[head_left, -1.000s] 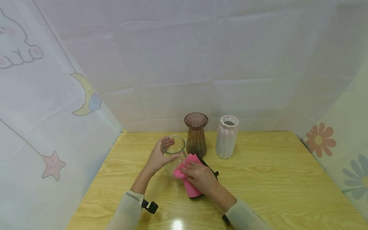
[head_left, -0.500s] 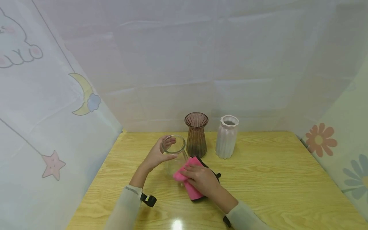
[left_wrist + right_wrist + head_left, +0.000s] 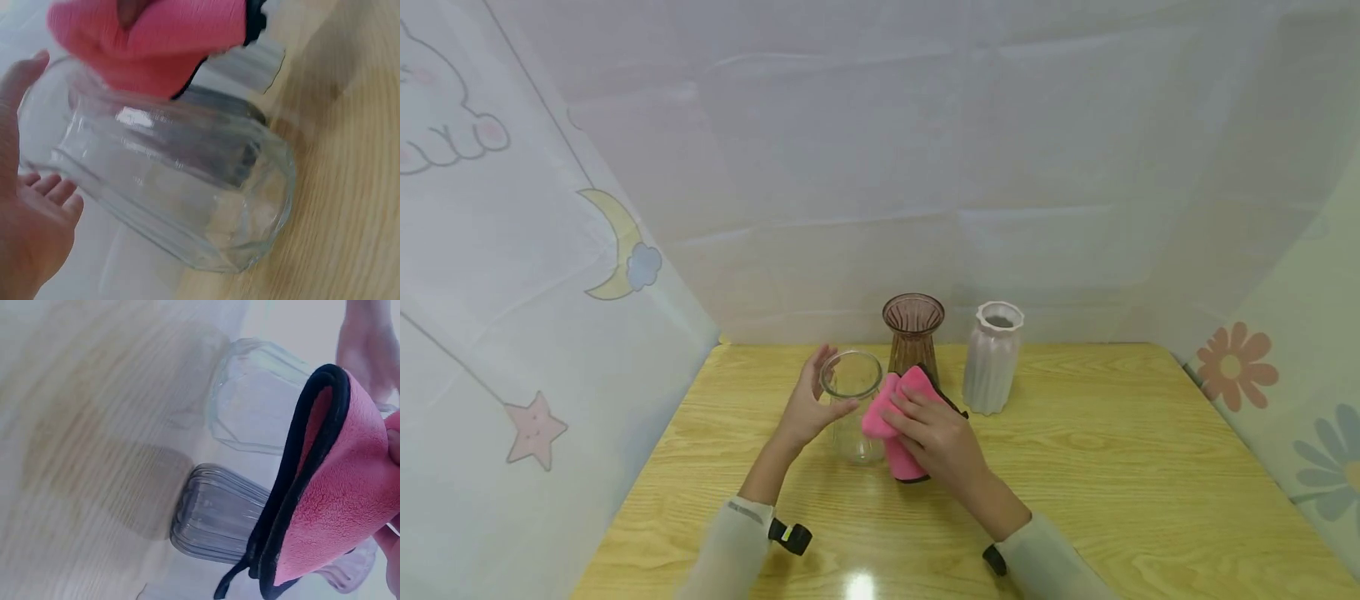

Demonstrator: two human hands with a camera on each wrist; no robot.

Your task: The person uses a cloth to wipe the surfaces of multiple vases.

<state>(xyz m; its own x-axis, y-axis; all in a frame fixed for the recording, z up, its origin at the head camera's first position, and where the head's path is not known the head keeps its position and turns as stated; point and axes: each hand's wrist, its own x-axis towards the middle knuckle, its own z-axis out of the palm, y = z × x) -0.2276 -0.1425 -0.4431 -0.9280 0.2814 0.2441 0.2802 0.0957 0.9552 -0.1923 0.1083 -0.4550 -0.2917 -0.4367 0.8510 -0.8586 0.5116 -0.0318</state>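
Note:
A clear glass vase (image 3: 857, 425) stands upright on the table, its round rim facing up. My left hand (image 3: 805, 404) is loosely spread about its neck, thumb on the near side and fingers at the far left of the rim. In the left wrist view those fingers (image 3: 53, 190) show beside the neck with a loose bend. My right hand (image 3: 940, 437) grips a folded pink cloth (image 3: 898, 458) with black edging, just right of the vase. In the right wrist view the cloth (image 3: 344, 494) overlaps part of the glass, with a black loop hanging from its edge.
Behind the cloth a purplish-brown ribbed vase (image 3: 912, 329) stands, partly hidden. Right of it is a whitish fluted vase (image 3: 991, 367). The wooden table (image 3: 1112, 467) ends at a pale cloth backdrop (image 3: 850, 167) behind and at both sides.
My right hand has lifted the pink cloth up and slightly right, off the lower side of the glass vase. My left fingers have loosened and drawn back leftward from the rim.

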